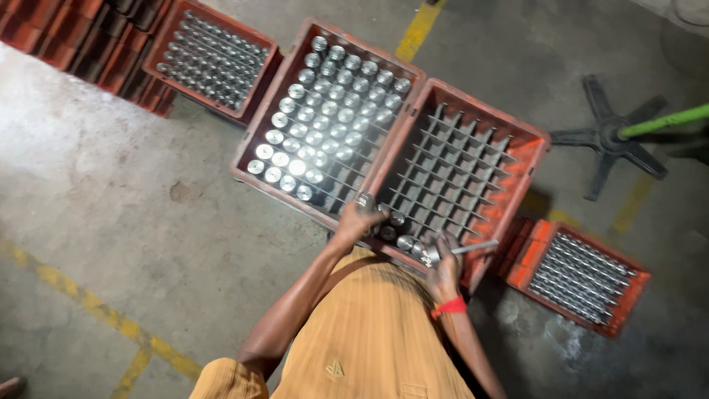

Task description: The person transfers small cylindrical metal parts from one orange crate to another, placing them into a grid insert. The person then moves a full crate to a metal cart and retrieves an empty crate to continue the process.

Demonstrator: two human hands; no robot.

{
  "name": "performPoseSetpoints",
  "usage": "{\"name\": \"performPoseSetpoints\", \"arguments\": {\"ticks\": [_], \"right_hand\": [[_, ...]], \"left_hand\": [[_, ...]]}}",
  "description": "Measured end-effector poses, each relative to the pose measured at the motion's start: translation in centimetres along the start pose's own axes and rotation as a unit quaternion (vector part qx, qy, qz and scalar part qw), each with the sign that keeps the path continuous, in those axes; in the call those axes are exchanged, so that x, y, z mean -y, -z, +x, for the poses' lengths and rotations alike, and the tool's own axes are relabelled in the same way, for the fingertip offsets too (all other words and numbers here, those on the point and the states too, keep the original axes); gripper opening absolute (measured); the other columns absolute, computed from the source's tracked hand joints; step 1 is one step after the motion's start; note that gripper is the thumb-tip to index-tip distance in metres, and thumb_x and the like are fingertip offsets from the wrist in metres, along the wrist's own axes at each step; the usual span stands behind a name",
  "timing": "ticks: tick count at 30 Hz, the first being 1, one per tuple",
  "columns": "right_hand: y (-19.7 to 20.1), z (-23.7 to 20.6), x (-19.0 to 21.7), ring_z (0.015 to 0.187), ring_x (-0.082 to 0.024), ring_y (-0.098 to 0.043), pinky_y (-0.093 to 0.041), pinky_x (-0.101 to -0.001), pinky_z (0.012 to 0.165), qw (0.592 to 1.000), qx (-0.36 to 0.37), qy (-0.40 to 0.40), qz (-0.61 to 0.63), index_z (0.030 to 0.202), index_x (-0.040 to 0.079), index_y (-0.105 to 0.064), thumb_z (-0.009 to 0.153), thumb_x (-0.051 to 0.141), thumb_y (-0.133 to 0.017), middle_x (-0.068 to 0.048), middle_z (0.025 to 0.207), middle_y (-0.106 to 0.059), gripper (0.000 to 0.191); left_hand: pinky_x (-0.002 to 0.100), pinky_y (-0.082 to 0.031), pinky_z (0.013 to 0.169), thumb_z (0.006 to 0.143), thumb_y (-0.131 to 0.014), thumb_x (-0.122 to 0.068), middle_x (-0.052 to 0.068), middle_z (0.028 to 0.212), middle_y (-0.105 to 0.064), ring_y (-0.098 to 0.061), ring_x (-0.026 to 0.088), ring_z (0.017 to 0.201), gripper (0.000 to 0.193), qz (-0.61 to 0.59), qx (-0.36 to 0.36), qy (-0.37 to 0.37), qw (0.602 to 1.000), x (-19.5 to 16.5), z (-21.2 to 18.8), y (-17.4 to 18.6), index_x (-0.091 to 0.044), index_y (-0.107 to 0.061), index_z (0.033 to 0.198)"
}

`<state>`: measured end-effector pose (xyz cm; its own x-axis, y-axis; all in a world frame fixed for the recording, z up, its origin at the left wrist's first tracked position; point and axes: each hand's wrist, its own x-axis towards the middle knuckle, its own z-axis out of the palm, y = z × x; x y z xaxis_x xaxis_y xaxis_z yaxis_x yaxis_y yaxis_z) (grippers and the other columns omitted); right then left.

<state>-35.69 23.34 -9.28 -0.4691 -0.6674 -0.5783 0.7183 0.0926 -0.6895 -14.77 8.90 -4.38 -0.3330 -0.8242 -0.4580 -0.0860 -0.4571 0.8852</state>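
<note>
Concrete floor (111, 170), grey and stained, carries worn yellow line markings and several red plastic crates.

Far left: stacked red crates (66, 37) at the upper edge, and beside them a smaller crate of metal pieces (214, 63), well apart from the person.

Centre left: a gridded crate (329, 111) almost wholly filled with upright shiny metal cylinders (310, 118), one per cell; only a few cells at its near right corner appear vacant.

Centre: the left hand (360, 218) rests at the near rim where the two large crates meet, fingers curled over a cylinder end; whether it grips that piece or merely touches it cannot be told.

Centre right: a second gridded crate (458, 170) stands touching the first, its cells vacant except for a few cylinders along the near edge. The right hand (443, 260) is clenched around a metal rod-shaped piece (473, 248) held over that near edge.

Right: a further crate of metal rods (580, 277) on the floor, and a black chair base (609, 137) beyond.

Judgement: pieces are being seated cell by cell, with the second crate barely begun. The next move calls for aligning the held piece upright over a free cell.
</note>
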Motion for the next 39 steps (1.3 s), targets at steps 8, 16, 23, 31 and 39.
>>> {"name": "performPoseSetpoints", "arguments": {"ticks": [8, 16, 23, 31, 39], "right_hand": [[-5.4, -1.1, 3.7, 0.085, -0.017, -0.066, -0.060, -0.0368, 0.089, 0.995, 0.036, 0.087, 0.020, 0.115, 0.005, -0.058, 0.100, 0.004, -0.062, -0.005, 0.091, -0.062, 0.016], [-1.1, -1.1, 3.0, 0.081, -0.017, -0.066, -0.056, -0.0306, 0.073, 0.992, 0.095, 0.060, -0.063, 0.116, 0.004, -0.061, 0.100, 0.005, -0.061, -0.004, 0.088, -0.065, 0.016], [4.9, 2.8, 5.3, 0.089, -0.023, -0.069, -0.059, -0.0352, 0.079, 0.995, -0.055, 0.060, 0.060, 0.110, 0.007, -0.062, 0.103, 0.005, -0.055, -0.010, 0.093, -0.071, 0.011], [7.1, 3.0, 3.0, 0.086, -0.022, -0.069, -0.059, -0.0377, 0.081, 0.990, -0.051, 0.051, 0.119, 0.107, 0.011, -0.064, 0.101, 0.006, -0.059, -0.007, 0.087, -0.068, 0.010], [5.3, 0.9, -0.1, 0.086, -0.020, -0.068, -0.057, -0.0367, 0.083, 0.993, -0.063, 0.008, 0.096, 0.108, 0.011, -0.063, 0.100, 0.006, -0.060, -0.005, 0.088, -0.067, 0.010]], "left_hand": [[0.047, -0.055, 0.076, 0.071, -0.078, -0.022, 0.022, 0.091, -0.075, -0.073, 0.040, 0.085, 0.041, 0.329, 0.148, -0.106, 0.927, 1.4, -3.7, -7.6, -0.004, -0.073, 0.107], [0.042, -0.060, 0.076, 0.070, -0.080, -0.028, 0.022, 0.089, -0.076, -0.076, 0.035, 0.084, 0.051, 0.247, 0.317, -0.016, 0.915, 2.7, -2.6, -9.2, 0.002, -0.067, 0.108], [0.049, -0.052, 0.089, 0.081, -0.081, -0.050, 0.030, 0.113, -0.068, -0.067, 0.044, 0.106, 0.086, 0.486, 0.220, -0.124, 0.837, 2.6, -2.6, -7.1, -0.005, -0.050, 0.148], [0.050, -0.050, 0.091, 0.058, -0.092, -0.026, 0.027, 0.137, -0.055, -0.059, 0.046, 0.115, 0.102, 0.385, 0.180, -0.315, 0.849, 2.6, -2.0, -3.5, -0.005, -0.048, 0.147], [0.051, -0.047, 0.099, 0.074, -0.077, -0.015, 0.022, 0.126, -0.058, -0.053, 0.043, 0.119, 0.051, 0.521, -0.156, -0.311, 0.779, -1.6, 8.0, 7.2, -0.010, -0.069, 0.124]]}}
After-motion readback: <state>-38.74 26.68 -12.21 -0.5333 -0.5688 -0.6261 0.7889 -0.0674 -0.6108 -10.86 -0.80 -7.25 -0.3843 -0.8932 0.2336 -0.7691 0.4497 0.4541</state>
